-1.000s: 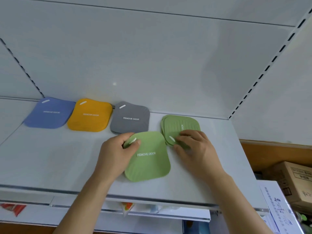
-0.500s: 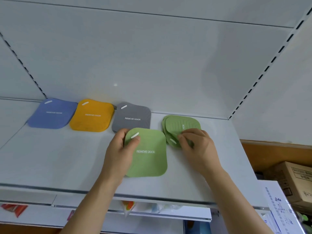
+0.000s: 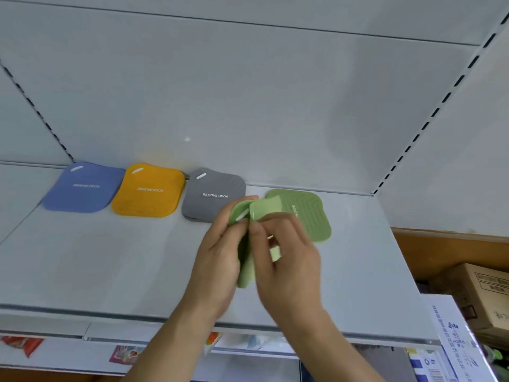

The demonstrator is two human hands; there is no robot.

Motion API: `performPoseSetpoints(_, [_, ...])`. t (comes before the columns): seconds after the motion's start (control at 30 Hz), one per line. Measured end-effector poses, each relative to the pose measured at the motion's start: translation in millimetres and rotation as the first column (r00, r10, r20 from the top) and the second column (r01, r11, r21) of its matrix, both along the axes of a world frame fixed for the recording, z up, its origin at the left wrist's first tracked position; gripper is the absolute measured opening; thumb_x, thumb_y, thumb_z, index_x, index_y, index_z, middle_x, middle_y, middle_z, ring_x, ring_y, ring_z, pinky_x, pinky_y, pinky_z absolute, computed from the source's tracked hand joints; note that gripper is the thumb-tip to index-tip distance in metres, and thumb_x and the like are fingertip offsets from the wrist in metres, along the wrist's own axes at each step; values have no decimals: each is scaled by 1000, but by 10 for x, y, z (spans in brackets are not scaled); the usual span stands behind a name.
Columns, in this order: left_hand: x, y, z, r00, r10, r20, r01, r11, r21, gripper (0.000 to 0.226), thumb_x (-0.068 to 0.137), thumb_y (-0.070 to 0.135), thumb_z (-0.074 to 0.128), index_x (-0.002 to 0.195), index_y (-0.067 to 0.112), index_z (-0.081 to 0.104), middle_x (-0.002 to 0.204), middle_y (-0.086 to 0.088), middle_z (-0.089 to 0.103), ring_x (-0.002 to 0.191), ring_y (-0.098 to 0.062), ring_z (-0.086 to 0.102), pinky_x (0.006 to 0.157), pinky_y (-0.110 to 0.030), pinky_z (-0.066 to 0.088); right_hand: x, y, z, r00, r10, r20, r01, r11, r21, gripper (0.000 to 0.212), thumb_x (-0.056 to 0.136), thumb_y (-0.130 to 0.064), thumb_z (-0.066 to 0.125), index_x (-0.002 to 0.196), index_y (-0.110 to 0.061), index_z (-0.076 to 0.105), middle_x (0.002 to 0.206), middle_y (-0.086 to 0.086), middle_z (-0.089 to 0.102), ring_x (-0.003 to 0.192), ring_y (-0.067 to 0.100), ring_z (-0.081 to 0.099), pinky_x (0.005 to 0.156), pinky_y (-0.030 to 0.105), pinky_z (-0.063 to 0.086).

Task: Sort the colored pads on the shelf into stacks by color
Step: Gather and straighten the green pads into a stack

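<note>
Head view: my left hand (image 3: 217,260) and right hand (image 3: 286,260) each pinch a green pad (image 3: 245,268) by its upper corner, both pads raised off the shelf (image 3: 110,266) and pressed face to face between my palms. Just behind my right fingers (image 3: 257,230) lies the green stack (image 3: 311,216), flat. Left of my fingers, along the back wall: grey pad (image 3: 214,195), yellow pad (image 3: 150,191), blue pad (image 3: 84,187). Cardboard boxes (image 3: 484,296) sit to my right, below shelf level.
</note>
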State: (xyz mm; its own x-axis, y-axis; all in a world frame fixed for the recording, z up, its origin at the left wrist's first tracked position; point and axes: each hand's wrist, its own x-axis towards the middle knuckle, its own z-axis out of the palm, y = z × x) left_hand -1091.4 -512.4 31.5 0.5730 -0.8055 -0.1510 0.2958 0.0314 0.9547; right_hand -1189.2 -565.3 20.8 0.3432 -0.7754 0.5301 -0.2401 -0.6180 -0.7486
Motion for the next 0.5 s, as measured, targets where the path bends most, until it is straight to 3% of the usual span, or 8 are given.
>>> performPoseSetpoints(0.13, [8, -1, -50, 987, -32, -160, 20, 997, -75, 38, 109, 16, 40, 135, 20, 67, 132, -11, 72, 128, -26, 67, 114, -46, 45, 90, 4, -98, 998, 41, 53, -43, 999, 32, 22, 102, -30, 58, 89, -15, 66, 97, -10, 65, 86, 10, 63, 69, 31, 52])
performPoseSetpoints(0.27, [-21, -8, -73, 980, -54, -193, 29, 991, -130, 45, 100, 32, 49, 138, 12, 64, 134, -15, 70, 132, -30, 63, 113, -44, 44, 63, -23, -125, 995, 80, 57, -85, 993, 80, 22, 104, -26, 57, 97, -15, 75, 105, -10, 66, 94, 9, 65, 76, 25, 53])
performPoseSetpoints(0.4, [28, -21, -110, 1000, -27, -15, 26, 995, -92, 35, 102, 42, 58, 125, 20, 72, 126, -11, 74, 126, -30, 67, 113, -55, 45, -23, -78, -123, 979, 202, 24, -203, 977, 57, 27, 103, -3, 56, 120, -13, 74, 119, -7, 68, 109, 8, 66, 89, 22, 53])
performPoseSetpoints(0.5, [101, -33, -137, 997, 63, 49, -61, 997, -52, 30, 105, 44, 56, 117, 27, 77, 120, -6, 78, 120, -29, 70, 110, -60, 49, -114, -169, -147, 979, 205, -19, -204, 978, 30, 28, 101, -4, 58, 121, -17, 74, 119, -9, 70, 105, 8, 68, 87, 22, 54])
